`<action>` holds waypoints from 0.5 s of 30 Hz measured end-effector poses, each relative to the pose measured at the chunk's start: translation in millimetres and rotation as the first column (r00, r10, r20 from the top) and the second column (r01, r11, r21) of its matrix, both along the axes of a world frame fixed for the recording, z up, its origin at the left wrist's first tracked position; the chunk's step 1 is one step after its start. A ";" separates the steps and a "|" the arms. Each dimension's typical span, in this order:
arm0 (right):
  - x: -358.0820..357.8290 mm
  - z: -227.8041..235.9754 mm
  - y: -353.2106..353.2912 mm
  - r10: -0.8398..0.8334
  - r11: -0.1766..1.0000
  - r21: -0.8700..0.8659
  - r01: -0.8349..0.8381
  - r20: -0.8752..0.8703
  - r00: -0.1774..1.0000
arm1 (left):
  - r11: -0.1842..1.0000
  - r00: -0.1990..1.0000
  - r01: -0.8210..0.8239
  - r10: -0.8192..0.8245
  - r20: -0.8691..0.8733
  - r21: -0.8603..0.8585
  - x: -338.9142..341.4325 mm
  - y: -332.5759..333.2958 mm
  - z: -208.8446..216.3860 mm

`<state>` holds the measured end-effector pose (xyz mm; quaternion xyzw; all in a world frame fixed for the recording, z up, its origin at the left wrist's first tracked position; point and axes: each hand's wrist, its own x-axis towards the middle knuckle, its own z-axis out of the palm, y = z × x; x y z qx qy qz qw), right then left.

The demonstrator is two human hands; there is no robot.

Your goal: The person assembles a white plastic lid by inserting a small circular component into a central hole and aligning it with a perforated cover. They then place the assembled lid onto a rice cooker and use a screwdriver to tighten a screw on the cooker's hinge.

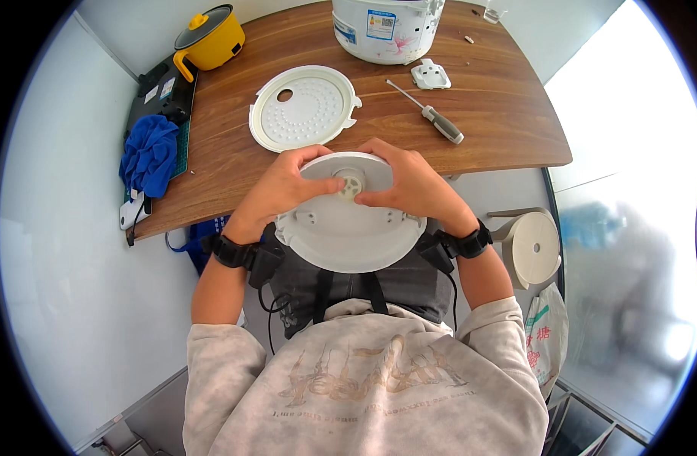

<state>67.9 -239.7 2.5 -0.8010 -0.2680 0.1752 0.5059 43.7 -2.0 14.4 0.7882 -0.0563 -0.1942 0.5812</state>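
Above my lap, at the table's near edge, I hold a round white plastic lid shell [348,243], tilted with its hollow side toward me. My left hand [288,190] grips its far left rim, and my right hand [413,182] grips the far right rim. Both thumbs rest at a small round cream-coloured vent piece [352,186] set in the shell. Beyond my hands lies a white dimpled lid plate [310,112] with one dark hole. To its right are a grey-handled screwdriver [442,124] and a small white plastic part [430,75].
A white rice cooker body [360,47] stands at the table's far edge. At the left are a yellow pot [219,47] with a dark lid, a black case [162,87] and a blue cloth [151,152]. A beige stool [532,251] stands right of my right arm.
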 end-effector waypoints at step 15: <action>-1.4 -4.7 1.6 0.035 0.998 0.040 -0.041 0.143 0.989 | 0.990 0.986 0.138 -0.138 -0.095 -0.004 4.4 2.9 0.2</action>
